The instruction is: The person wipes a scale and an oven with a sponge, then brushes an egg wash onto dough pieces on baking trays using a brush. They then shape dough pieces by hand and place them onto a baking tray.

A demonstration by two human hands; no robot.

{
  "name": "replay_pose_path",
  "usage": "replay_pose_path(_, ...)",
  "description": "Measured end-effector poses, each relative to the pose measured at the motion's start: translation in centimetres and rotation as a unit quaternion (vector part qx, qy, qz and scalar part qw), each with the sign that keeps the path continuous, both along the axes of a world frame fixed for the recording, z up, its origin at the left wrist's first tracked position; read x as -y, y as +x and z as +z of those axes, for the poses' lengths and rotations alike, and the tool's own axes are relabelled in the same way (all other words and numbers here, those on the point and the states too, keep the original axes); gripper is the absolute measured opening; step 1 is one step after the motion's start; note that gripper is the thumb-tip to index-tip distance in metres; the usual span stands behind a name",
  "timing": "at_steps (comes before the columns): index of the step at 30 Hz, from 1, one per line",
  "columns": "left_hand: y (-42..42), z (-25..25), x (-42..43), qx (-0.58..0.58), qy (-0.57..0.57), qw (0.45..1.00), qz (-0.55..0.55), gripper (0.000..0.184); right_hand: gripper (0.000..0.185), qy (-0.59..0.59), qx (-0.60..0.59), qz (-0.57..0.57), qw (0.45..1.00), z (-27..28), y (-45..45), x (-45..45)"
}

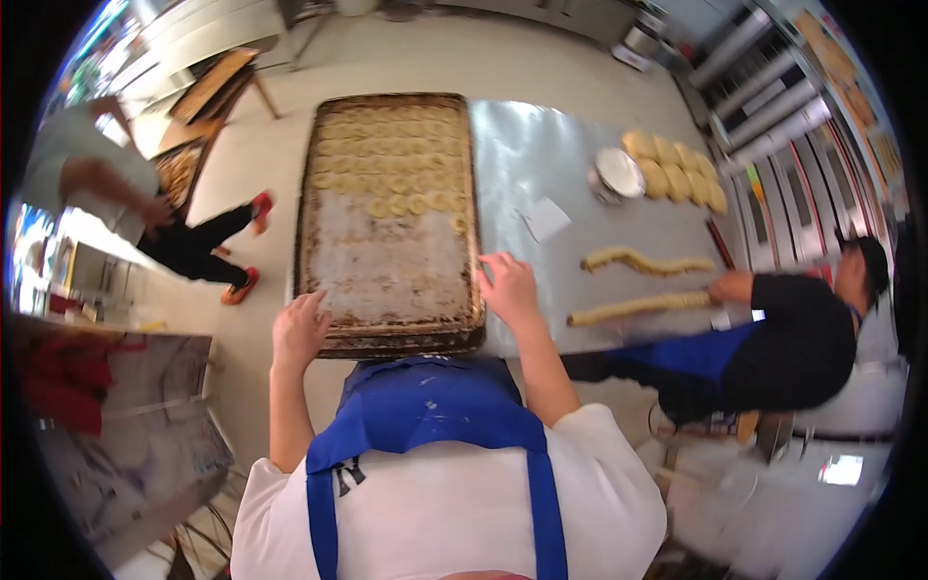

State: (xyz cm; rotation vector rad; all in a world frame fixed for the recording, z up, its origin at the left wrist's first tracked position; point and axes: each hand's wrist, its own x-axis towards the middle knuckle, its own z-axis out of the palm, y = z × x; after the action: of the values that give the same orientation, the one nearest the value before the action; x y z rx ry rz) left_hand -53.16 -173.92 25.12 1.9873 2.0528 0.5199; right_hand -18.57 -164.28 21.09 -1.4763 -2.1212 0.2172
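Head view: the left hand [301,332] and right hand [509,288] look open at the sides of the tray [387,266] by the counter [532,338], where a bump could slide the rings [392,207] together.

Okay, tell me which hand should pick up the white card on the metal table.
Right, I'd say: the right hand is at the tray's table side, nearer the card; the left hand is across the tray.

The metal table [527,280] bears a blackened tray [387,275] (well used, I'd say), dough strips [638,307] and buns [674,174] right.
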Motion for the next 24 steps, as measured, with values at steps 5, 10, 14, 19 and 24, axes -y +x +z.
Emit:
replay_pose_path(5, 1.1, -0.4, -2.5, -0.001, 0.027, 0.996, -0.082, 0.031, 0.02, -0.034, 0.025, -0.063, 0.997, -0.8, 2.0, 2.6)
replay_pose_path(10, 2.3, -0.4, -4.0, 0.003, 0.051, 0.988, -0.148, 0.03, 0.023, -0.058, 0.031, -0.117, 0.991, -0.9, 3.1, 5.0)
replay_pose_path(14, 2.1, -1.0, -4.2, 0.019, 0.02, 0.986, -0.162, 0.029, 0.029, -0.028, 0.038, -0.148, 0.988, -0.8, 2.3, 6.2)
replay_pose_path(19, 0.5, -2.3, -4.5, 0.012, 0.025, 0.978, -0.204, 0.03, 0.034, -0.016, 0.04, -0.177, 0.983, -0.3, 0.8, 7.5)
replay_pose_path(24, -0.8, -3.0, -5.8, 0.001, 0.018, 0.97, -0.241, 0.029, 0.035, -0.042, 0.043, -0.197, 0.979, -0.1, -0.7, 8.6)
